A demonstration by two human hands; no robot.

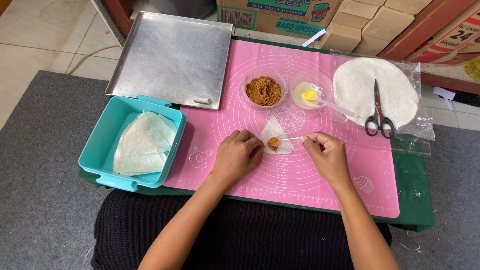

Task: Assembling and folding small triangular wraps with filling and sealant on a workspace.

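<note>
— Where was the wrapper?
— Mid pink mat, a triangular wrapper; left hand pressed its edge, fingers curled, right hand pinched its corner.
— Room around?
— Bare mat nearer; cardboard boxes behind.

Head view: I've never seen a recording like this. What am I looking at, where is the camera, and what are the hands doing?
The one picture comes from a camera worn on a person's head, looking down at their own two bare hands; there is no machine. They sit at a low table covered by a pink mat. The left hand rests on the edge of a small triangular wrapper with a dab of brown filling on it. The right hand pinches a thin white stick or spoon handle that reaches toward the filling. Around them lie a metal tray, a teal box of cut wrappers, a bowl of brown filling, a bowl with a yellow brush, and scissors on round wrappers.
</note>
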